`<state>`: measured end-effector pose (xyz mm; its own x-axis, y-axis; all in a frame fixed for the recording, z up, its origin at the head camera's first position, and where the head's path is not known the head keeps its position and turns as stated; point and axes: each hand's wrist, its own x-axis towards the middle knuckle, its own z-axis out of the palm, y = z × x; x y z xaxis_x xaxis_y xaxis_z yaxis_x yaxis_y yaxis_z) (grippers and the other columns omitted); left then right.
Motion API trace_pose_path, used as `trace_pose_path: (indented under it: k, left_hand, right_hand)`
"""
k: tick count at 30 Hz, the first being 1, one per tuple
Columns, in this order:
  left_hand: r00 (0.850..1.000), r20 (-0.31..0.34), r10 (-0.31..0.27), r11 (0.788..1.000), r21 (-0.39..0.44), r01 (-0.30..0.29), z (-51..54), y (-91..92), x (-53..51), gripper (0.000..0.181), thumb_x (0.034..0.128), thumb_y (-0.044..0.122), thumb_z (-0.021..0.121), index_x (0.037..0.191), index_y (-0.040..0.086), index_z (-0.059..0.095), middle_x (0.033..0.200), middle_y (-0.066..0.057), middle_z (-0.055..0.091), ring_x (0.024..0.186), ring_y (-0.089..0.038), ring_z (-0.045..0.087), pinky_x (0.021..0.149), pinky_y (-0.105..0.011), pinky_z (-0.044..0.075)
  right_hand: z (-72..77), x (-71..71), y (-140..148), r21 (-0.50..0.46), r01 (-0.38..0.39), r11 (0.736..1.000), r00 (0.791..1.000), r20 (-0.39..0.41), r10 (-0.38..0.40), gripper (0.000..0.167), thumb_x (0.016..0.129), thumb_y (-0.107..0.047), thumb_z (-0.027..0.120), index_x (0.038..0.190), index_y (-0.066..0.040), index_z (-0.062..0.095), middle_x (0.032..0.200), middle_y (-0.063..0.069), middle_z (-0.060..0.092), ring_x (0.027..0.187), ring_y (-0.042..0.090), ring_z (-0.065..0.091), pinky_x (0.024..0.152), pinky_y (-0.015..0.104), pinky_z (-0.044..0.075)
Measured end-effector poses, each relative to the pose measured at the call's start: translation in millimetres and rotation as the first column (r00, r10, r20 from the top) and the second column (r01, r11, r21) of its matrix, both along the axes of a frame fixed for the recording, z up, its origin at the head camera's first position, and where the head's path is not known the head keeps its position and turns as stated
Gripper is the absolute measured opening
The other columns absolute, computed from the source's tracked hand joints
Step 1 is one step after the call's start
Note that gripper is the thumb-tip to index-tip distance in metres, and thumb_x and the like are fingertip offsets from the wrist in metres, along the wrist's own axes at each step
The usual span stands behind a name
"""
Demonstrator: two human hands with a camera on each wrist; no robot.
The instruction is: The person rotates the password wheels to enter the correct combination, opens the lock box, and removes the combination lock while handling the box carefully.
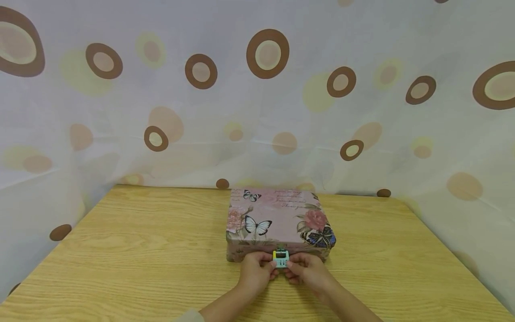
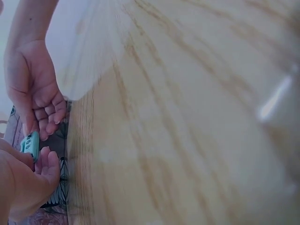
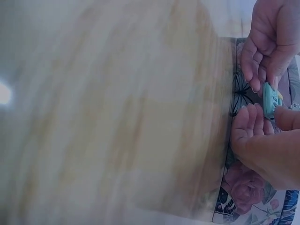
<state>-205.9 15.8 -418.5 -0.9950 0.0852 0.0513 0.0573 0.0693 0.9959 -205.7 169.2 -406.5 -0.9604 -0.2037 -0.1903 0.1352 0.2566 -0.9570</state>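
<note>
A small teal combination padlock (image 1: 281, 261) with a yellow part hangs at the front clasp of a pink box (image 1: 281, 219) printed with butterflies and roses. My left hand (image 1: 256, 269) pinches the padlock's left side between thumb and fingers. From the opposite side, my right hand (image 1: 311, 272) grips it the same way. The number dials on the padlock (image 2: 31, 144) show in the left wrist view, too small to read. In the right wrist view, both thumbs touch the padlock (image 3: 270, 101), and the other fingers curl beside it. The box lid is down.
The box stands on a wood-grain table (image 1: 161, 250), towards its back edge. Behind and at both sides hangs a pale curtain (image 1: 225, 112) with brown, yellow and peach circles.
</note>
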Motion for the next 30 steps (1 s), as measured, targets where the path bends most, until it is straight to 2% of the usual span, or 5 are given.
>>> trace_pose_path:
  k: [15, 22, 30]
  left_hand:
    - [1.0, 0.008, 0.009, 1.0, -0.005, -0.009, 0.1, 0.4, 1.2, 0.01, 0.0843, -0.01, 0.057, 0.091, -0.017, 0.06, 0.069, -0.016, 0.063, 0.061, -0.013, 0.063, 0.056, -0.027, 0.058]
    - [1.0, -0.001, 0.02, 1.0, -0.022, -0.02, -0.2, 1.2, 0.7, 0.008, 0.0835, -0.01, 0.058, 0.088, -0.016, 0.061, 0.069, -0.016, 0.063, 0.06, -0.014, 0.063, 0.055, -0.028, 0.057]
    - [1.0, 0.022, 0.007, 1.0, -0.017, -0.007, 0.6, -0.4, 1.0, 0.01, 0.0845, -0.009, 0.057, 0.091, -0.017, 0.061, 0.07, -0.016, 0.064, 0.061, -0.013, 0.063, 0.056, -0.027, 0.057]
  right_hand:
    - [-0.4, -1.0, -3.7, 0.047, 0.037, 0.998, 0.999, -0.024, -0.036, 0.023, 0.093, -0.007, 0.052, 0.101, 0.014, 0.054, 0.081, 0.004, 0.064, 0.07, 0.009, 0.059, 0.067, 0.028, 0.057]
    - [2.7, -0.4, 1.1, -0.044, -0.011, 0.999, 0.999, 0.029, 0.013, 0.027, 0.098, -0.009, 0.041, 0.105, 0.015, 0.051, 0.08, 0.002, 0.059, 0.071, 0.007, 0.058, 0.065, 0.023, 0.055]
    - [2.2, -2.0, -0.4, -0.078, -0.035, 0.996, 0.997, 0.063, 0.04, 0.032, 0.098, -0.012, 0.044, 0.112, 0.016, 0.048, 0.083, 0.001, 0.062, 0.074, 0.007, 0.06, 0.068, 0.023, 0.055]
